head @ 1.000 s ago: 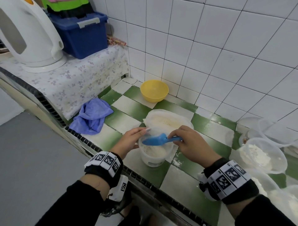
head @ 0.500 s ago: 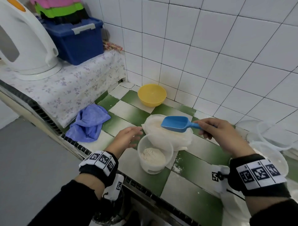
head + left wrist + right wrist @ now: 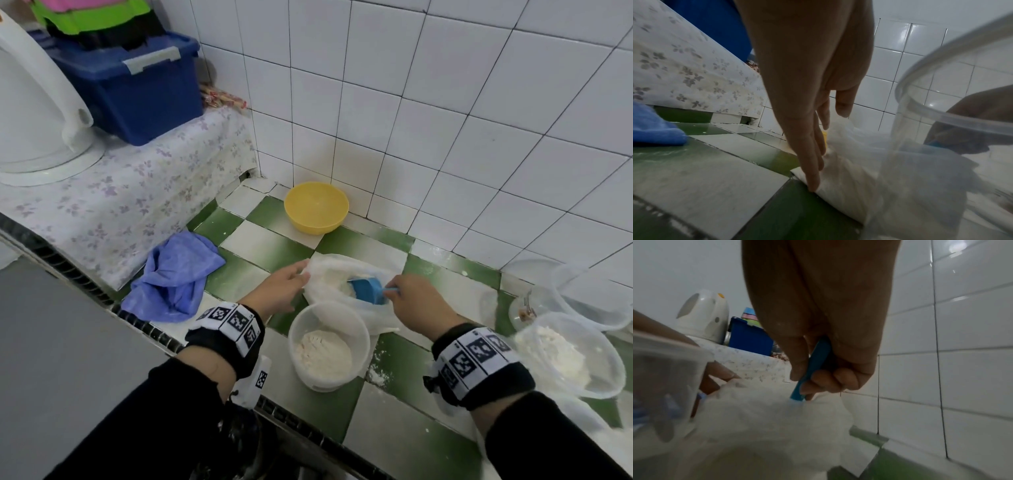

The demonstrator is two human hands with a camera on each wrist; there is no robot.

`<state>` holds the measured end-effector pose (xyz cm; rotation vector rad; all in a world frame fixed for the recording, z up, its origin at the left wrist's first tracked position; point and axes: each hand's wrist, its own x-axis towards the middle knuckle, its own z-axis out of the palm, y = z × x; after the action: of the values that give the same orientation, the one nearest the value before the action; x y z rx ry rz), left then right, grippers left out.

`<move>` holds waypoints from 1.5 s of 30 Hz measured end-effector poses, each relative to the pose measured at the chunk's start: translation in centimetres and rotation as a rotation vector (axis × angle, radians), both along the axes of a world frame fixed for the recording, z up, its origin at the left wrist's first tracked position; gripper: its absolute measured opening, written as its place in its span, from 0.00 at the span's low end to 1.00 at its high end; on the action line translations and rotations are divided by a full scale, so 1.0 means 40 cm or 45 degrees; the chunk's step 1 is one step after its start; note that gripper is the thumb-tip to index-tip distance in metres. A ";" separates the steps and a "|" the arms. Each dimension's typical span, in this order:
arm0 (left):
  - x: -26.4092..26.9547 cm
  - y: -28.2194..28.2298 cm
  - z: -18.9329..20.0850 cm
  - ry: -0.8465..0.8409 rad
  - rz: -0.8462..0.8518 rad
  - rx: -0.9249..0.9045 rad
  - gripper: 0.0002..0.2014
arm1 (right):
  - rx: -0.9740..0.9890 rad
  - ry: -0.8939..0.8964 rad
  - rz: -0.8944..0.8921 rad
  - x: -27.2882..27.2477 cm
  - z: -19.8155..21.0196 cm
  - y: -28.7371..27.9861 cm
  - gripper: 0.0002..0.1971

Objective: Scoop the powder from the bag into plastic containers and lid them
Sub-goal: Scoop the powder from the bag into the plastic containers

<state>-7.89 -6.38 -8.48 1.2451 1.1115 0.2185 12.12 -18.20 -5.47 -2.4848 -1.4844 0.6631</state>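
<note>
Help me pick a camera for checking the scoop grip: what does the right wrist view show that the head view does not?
Only the right wrist view shows the right hand's fingers curled round the blue scoop's handle from below.

Only the head view shows the scoop bowl dug into the powder, the part-filled container and the yellow bowl.

Both show the bag, the left hand at its edge, the blue box and the kettle.

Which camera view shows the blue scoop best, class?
The head view: the blue scoop shows whole, its bowl dipped into the powder bag, handle in the right hand. The right wrist view shows only the handle gripped by curled fingers. The left wrist view shows just a blue sliver through the plastic container.
</note>
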 end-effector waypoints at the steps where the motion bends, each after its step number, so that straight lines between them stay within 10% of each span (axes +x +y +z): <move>1: 0.006 0.003 -0.002 -0.010 -0.002 -0.033 0.21 | 0.010 0.067 -0.055 0.001 -0.002 0.007 0.11; 17: 0.017 0.002 -0.019 -0.082 -0.323 -0.016 0.29 | 0.147 0.471 -0.232 -0.053 -0.027 0.044 0.14; 37: -0.036 -0.070 -0.008 -0.108 -0.072 0.140 0.32 | 0.375 1.155 -0.603 -0.023 -0.021 -0.046 0.13; 45: -0.086 -0.140 -0.002 -0.133 0.104 0.157 0.09 | 0.534 1.238 -0.634 -0.008 0.038 -0.120 0.11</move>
<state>-11.35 -11.97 -8.56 1.2832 1.0720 0.4151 11.81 -23.02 -3.97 -1.6633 -0.5373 1.0781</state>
